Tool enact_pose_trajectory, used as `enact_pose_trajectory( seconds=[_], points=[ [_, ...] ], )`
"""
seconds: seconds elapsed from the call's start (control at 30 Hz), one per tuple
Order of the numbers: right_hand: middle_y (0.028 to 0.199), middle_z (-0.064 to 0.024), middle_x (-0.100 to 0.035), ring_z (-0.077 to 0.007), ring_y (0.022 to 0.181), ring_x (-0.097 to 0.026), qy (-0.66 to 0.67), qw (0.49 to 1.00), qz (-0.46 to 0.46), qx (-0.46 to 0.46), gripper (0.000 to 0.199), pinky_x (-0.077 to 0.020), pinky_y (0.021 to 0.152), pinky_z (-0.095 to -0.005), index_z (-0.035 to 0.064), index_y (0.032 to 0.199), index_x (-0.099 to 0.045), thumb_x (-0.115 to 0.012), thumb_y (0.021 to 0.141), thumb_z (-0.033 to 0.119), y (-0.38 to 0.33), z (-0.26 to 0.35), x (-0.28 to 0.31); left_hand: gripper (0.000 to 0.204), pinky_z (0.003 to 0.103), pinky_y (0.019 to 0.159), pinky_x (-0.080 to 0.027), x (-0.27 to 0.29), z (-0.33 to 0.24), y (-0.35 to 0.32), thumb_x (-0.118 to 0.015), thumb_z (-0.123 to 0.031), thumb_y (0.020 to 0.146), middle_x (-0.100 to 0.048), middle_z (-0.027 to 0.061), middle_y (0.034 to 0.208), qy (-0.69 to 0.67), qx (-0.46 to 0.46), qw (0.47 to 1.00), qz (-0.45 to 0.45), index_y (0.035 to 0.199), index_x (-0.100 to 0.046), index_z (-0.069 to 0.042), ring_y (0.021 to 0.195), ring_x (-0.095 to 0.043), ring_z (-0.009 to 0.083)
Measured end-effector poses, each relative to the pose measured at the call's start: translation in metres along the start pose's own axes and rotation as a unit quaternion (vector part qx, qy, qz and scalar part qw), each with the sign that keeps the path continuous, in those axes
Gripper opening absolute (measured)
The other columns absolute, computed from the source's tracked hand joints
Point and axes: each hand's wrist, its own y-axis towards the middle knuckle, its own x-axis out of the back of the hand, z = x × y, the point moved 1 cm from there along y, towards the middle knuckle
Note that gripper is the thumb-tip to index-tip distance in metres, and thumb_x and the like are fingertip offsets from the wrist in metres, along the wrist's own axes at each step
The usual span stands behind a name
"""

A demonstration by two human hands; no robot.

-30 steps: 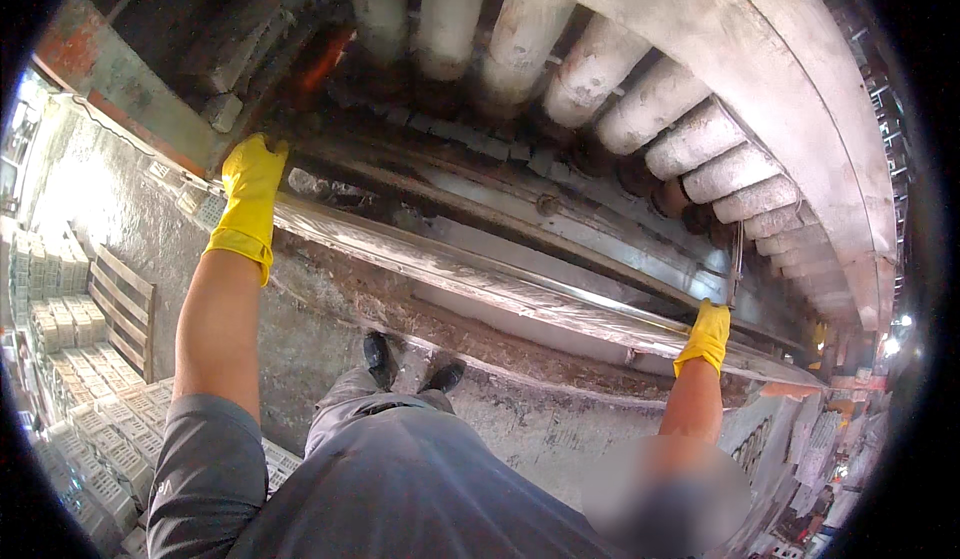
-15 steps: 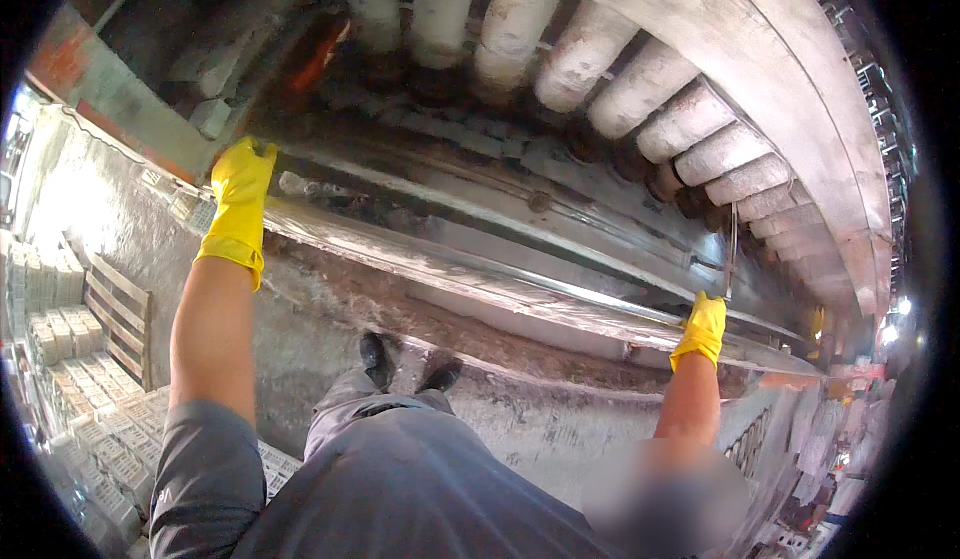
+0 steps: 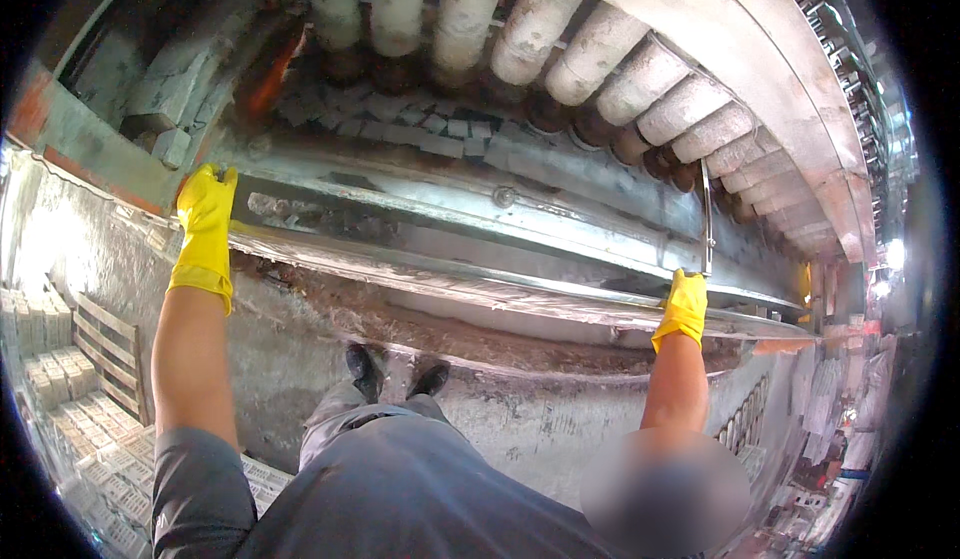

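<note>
Head view | your left hand [image 3: 205, 214] in yellow rubber glove grips long grey metal rail [image 3: 450, 279] | your right hand [image 3: 685, 304] is closed on thin metal rod [image 3: 706, 214] | rod seems only started among pale dusty rollers [image 3: 560, 49], most work left

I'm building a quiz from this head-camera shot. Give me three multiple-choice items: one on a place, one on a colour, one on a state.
1. Where does the left hand rest?
A. on the metal rail's left end
B. on the rollers
C. on a stacked pallet

2. What colour are the gloves?
A. blue
B. yellow
C. black

3. What is the right hand doing?
A. hanging free
B. pressing flat on the concrete wall
C. gripping a thin metal rod

Answers: 1 A, the glove lies on the rail by its left end. 2 B, both gloves are bright yellow. 3 C, the fingers close around the rod's lower end.
</note>
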Motion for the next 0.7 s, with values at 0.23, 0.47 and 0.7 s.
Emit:
enact_pose_trajectory(
  seconds=[0.23, 0.47, 0.7],
  points=[
    [0.094, -0.0136, -0.062, -0.0260, 0.073, -0.062, 0.014, 1.000, -0.004, -0.002, 0.038, -0.0527, 0.062, -0.0400, 0.0001, 0.109, -0.060, -0.059, 0.099, 0.037, -0.014, 0.021, 0.004, 0.050, 0.046, 0.092, -0.054, 0.000, 0.002, 0.004, -0.068, -0.050, 0.091, -0.075, 0.0176, 0.113, -0.006, 0.002, 1.000, 0.006, 0.116, -0.074, -0.006, 0.107, -0.071, 0.0365],
    [0.098, -0.0175, -0.064, -0.0301, 0.075, -0.066, -0.073, 0.997, -0.015, -0.004, 0.042, -0.0539, 0.062, -0.0418, -0.0025, 0.111, -0.060, -0.057, 0.099, 0.038, 0.013, 0.000, 0.000, 0.049, 0.045, 0.091, -0.055, -0.006, 0.008, 0.008, -0.069, -0.048, 0.091, -0.076, 0.0177, 0.109, 0.010, -0.013, 1.000, -0.009, 0.114, -0.074, -0.006, 0.104, -0.072, 0.0366],
    [0.096, -0.0174, -0.063, -0.0301, 0.076, -0.066, -0.100, 0.994, -0.026, 0.017, 0.042, -0.0539, 0.062, -0.0424, -0.0036, 0.109, -0.060, -0.055, 0.099, 0.037, 0.023, -0.011, -0.002, 0.048, 0.046, 0.090, -0.054, -0.005, 0.004, 0.007, -0.069, -0.048, 0.090, -0.076, 0.0166, 0.106, -0.008, 0.000, 1.000, -0.001, 0.114, -0.074, -0.007, 0.101, -0.072, 0.0369]
  ],
)
